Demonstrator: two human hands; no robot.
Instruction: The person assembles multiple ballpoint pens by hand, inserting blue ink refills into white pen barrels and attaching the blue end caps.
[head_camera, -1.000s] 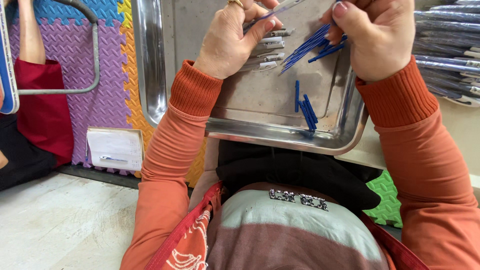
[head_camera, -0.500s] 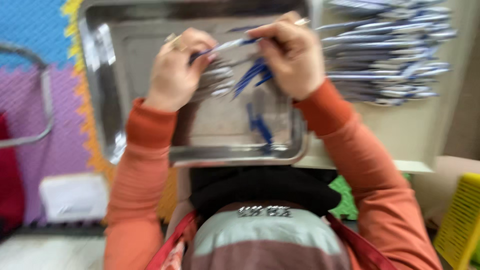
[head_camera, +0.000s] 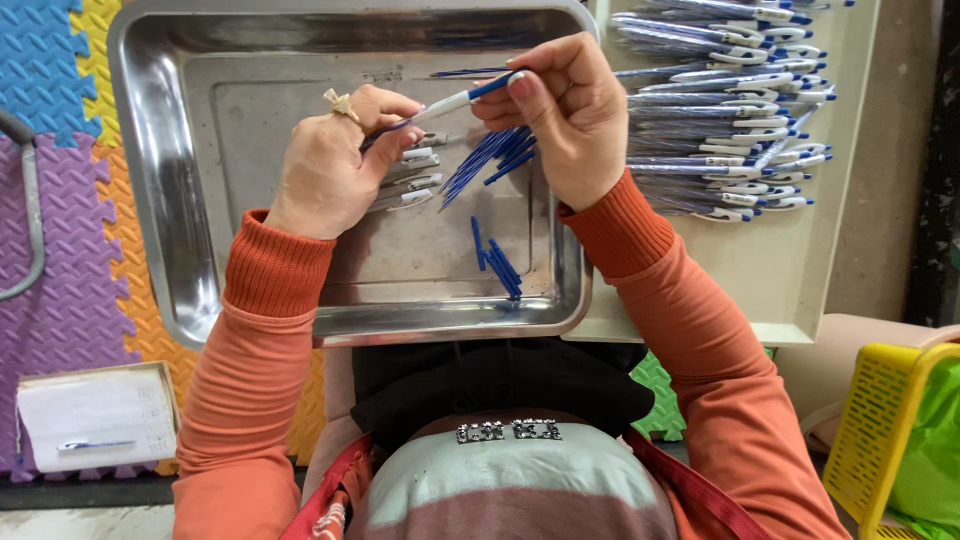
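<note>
Two hands, one pen over the steel tray

Our left hand (head_camera: 335, 160) and right hand (head_camera: 560, 115) pinch one pen (head_camera: 455, 100); right also clutches blue refills (head_camera: 495, 155). About four refills (head_camera: 497, 262) lie near the steel tray (head_camera: 160, 200) front rim, floor mostly bare.

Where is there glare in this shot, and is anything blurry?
Head view: sharp throughout; glare streaks the steel tray along its left wall and front rim. The left hand and right hand are evenly lit, casting soft shadows on the tray floor.
</note>
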